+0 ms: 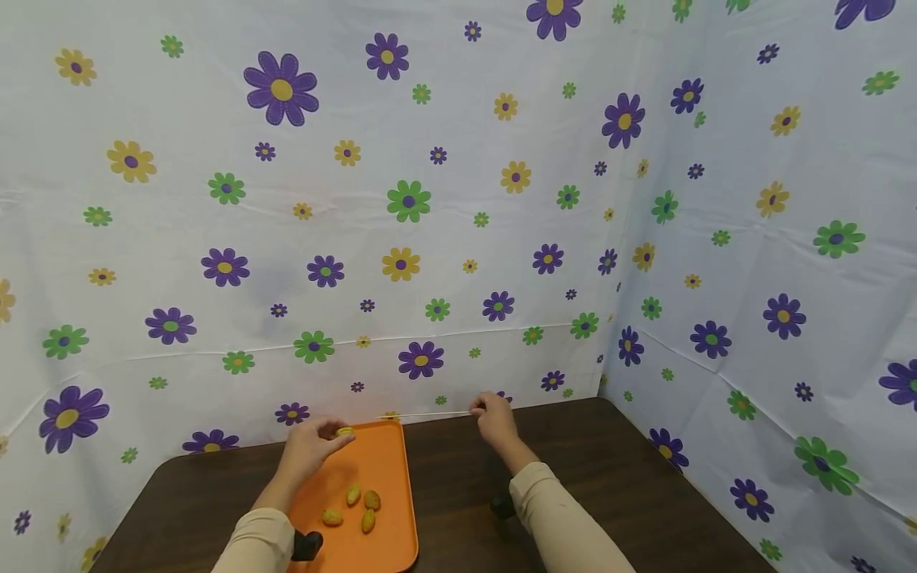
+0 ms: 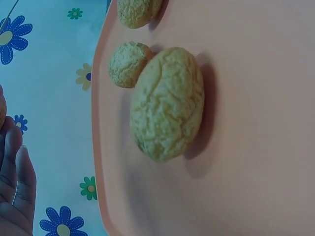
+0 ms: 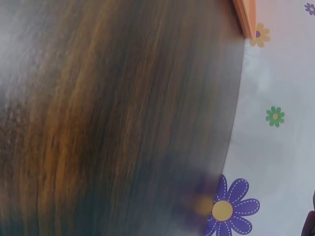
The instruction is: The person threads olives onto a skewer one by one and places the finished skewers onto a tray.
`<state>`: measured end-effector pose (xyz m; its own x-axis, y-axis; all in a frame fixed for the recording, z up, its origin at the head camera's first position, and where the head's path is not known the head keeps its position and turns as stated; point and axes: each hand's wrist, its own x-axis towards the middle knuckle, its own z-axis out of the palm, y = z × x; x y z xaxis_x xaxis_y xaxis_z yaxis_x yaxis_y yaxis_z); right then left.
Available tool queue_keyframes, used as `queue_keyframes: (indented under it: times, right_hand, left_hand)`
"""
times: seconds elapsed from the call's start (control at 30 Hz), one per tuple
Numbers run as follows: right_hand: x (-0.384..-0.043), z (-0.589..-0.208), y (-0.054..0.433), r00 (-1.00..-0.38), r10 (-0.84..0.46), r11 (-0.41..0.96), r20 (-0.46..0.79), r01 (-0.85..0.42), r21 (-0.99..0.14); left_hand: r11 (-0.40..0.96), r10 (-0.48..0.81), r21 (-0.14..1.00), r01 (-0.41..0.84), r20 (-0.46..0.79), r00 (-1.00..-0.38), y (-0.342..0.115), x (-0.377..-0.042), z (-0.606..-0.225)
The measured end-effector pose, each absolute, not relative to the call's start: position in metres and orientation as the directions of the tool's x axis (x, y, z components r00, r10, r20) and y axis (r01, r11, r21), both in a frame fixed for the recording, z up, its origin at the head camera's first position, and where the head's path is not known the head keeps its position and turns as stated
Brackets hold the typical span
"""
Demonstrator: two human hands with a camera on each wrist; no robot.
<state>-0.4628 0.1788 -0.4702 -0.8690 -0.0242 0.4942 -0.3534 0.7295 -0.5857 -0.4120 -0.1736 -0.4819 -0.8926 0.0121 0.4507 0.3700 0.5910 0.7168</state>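
My left hand (image 1: 311, 446) pinches a small yellow fruit (image 1: 345, 431) between fingertips and thumb, above the far end of an orange tray (image 1: 390, 461). At the left wrist view's edge, part of that hand (image 2: 17, 182) shows beside a sliver of the fruit. My right hand (image 1: 496, 422) pinches a thin white strand (image 1: 430, 414), which runs nearly straight from it toward the left hand. The strand's far end appears short of the held fruit in the head view. Below, several wrinkled yellow-green fruits (image 2: 167, 105) lie on the tray.
The tray stands on a dark wooden table (image 1: 573, 454), left of the right arm. A white flower-patterned sheet (image 1: 444, 239) hangs behind the table and along its right side. The table's back edge meets the sheet closely.
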Motion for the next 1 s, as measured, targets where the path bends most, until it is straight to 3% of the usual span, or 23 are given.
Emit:
queue_keyframes:
  times: [1.0]
  right_hand:
    - [-0.457,-0.476,0.171,-0.858,-0.050,0.720,0.511,-0.386,-0.577]
  left_hand:
    - [0.567,0.035,0.721,0.398,0.462,-0.886,-0.155,-0.413,-0.484]
